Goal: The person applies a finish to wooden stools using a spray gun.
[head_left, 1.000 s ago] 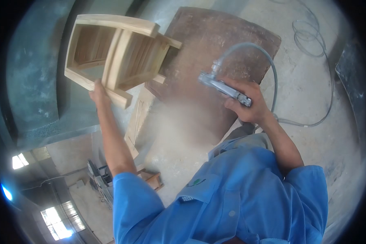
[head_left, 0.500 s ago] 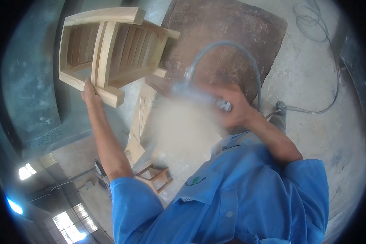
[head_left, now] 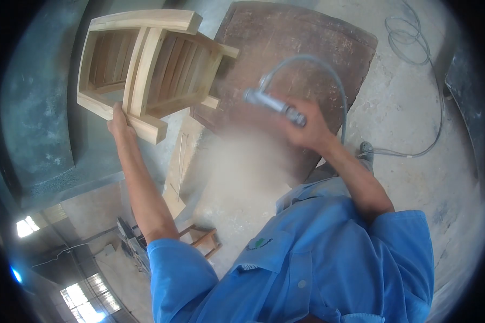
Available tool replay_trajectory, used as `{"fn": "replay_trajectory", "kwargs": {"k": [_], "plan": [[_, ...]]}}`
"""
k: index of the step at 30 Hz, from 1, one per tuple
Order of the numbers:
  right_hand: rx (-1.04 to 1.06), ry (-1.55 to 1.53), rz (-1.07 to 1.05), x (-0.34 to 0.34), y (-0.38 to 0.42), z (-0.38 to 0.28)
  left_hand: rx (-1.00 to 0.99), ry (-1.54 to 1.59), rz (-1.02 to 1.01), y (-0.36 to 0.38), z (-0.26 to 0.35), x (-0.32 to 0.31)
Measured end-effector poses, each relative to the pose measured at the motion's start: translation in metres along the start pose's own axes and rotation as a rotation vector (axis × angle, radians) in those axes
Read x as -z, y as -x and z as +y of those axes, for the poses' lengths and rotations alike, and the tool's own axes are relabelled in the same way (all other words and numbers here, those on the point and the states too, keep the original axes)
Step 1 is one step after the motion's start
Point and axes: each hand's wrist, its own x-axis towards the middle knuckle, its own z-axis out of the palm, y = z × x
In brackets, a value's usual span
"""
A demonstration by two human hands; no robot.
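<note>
A pale wooden stool-like frame (head_left: pixel 140 70) with slats and thick legs is held up at the upper left. My left hand (head_left: pixel 121 119) is closed around one of its lower bars, near a leg end. In my right hand (head_left: pixel 310 126), fingers wrapped round it, is a silver spray gun (head_left: pixel 275 103). A grey air hose (head_left: pixel 337 78) loops up from the gun and down behind my wrist. The gun stands apart from the frame, to its right. Blur hides the finer parts of the gun and some of my fingers.
A worn brown board (head_left: pixel 302 37) lies on the concrete floor (head_left: pixel 409 210). Coiled hose (head_left: pixel 407 37) trails at the upper right. A small wooden frame (head_left: pixel 206 242) stands near my left elbow. A bluish panel (head_left: pixel 37 107) rises at the left. A pale blurred patch covers the middle.
My right hand and the spray gun have shifted slightly up and show less motion blur. The wooden frame stays in my left hand, turned slightly.
</note>
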Motion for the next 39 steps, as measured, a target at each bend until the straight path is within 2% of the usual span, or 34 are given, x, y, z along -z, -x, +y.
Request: {"fn": "replay_trajectory", "kwargs": {"k": [5, 8, 11, 14, 17, 20, 23, 26, 29, 32, 35, 36, 39], "plan": [[0.168, 0.013, -0.043, -0.031, 0.012, 0.006, 0.002, -0.005, -0.014, -0.006, -0.004, 0.001], [-0.082, 0.057, -0.065, -0.017, -0.002, 0.009, 0.016, -0.005, -0.022, -0.003, -0.002, 0.001], [-0.114, 0.109, 0.119, -0.014, -0.020, 0.013, -0.013, -0.002, 0.039, -0.015, -0.010, 0.002], [-0.137, 0.073, 0.093, -0.024, -0.027, 0.023, -0.027, -0.001, -0.004, -0.015, -0.010, 0.004], [-0.187, 0.071, -0.101, -0.040, -0.019, 0.012, -0.039, 0.019, -0.038, -0.012, -0.007, 0.003], [-0.005, 0.083, -0.083, -0.063, -0.011, 0.023, -0.039, 0.010, -0.021, -0.017, -0.011, 0.005], [-0.148, 0.127, -0.075, -0.057, -0.023, 0.030, -0.022, -0.011, -0.005, -0.017, -0.009, 0.004], [-0.265, 0.174, 0.074, -0.049, -0.045, 0.033, -0.046, 0.005, -0.040, -0.012, -0.006, 0.004], [-0.304, 0.187, 0.128, -0.056, -0.056, 0.043, -0.057, 0.011, -0.042, -0.012, -0.007, 0.004], [-0.182, 0.148, -0.006, -0.074, -0.045, 0.052, -0.041, -0.006, 0.012, -0.008, -0.002, 0.000], [-0.014, 0.089, -0.037, -0.101, -0.032, 0.066, -0.015, -0.015, 0.022, -0.011, -0.002, 0.001], [-0.006, 0.050, -0.043, -0.107, -0.034, 0.067, -0.019, -0.011, 0.016, -0.009, -0.001, 0.001], [-0.186, 0.101, -0.074, -0.100, -0.048, 0.072, -0.025, -0.014, 0.007, -0.007, 0.000, 0.001]]}}
